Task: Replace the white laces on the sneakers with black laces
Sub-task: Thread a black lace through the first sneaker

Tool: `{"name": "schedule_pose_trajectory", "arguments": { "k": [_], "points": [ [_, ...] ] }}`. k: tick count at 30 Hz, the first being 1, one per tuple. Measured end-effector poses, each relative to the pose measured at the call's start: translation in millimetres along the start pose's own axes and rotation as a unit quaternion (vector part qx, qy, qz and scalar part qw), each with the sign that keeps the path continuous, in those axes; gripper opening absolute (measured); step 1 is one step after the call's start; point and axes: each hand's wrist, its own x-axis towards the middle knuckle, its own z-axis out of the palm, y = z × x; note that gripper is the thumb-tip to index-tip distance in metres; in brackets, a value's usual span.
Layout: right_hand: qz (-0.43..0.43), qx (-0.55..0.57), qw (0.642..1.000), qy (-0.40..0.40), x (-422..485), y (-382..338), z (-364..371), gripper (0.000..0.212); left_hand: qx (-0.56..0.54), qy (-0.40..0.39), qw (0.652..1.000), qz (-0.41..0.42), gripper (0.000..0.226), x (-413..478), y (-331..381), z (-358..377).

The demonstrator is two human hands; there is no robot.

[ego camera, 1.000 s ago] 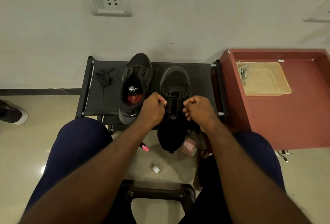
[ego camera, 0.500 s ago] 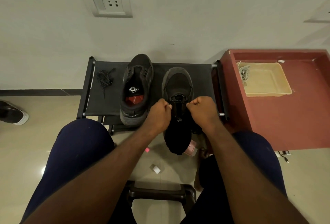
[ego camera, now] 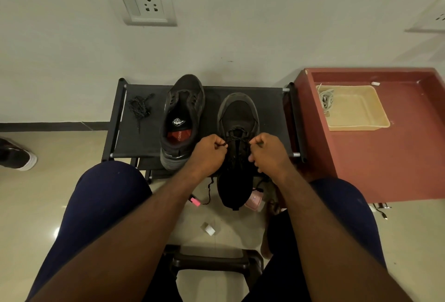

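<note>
Two black sneakers sit on the bench (ego camera: 269, 109), and both overhang its 6 o'clock edge, the right sneaker (ego camera: 238, 113) much further than the left sneaker (ego camera: 183, 109). The left hand (ego camera: 209, 154) and right hand (ego camera: 269, 154) each have fingers clamped on one end of the right sneaker's black lace (ego camera: 237, 136). One spare lace bundle (ego camera: 140, 109) lies on open fabric at 9 o'clock.

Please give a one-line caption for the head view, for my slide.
Left hand and right hand pinch the black lace of one sneaker on the rack; the other sneaker lies unlaced.
</note>
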Motion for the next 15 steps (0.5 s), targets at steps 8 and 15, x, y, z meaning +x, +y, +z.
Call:
{"name": "schedule_pose_trajectory", "arguments": {
  "k": [8, 15],
  "points": [
    [-0.025, -0.032, 0.998, 0.049, 3.4, 0.5, 5.4, 0.014, 0.028, 0.029, 0.999, 0.034, 0.019, 1.0, 1.5, 2.3],
    [-0.028, -0.019, 0.998, 0.047, 8.4, -0.4, 6.1, 0.015, -0.076, 0.021, 0.997, -0.017, 0.014, 3.2, 2.1, 5.0]
  ]
}}
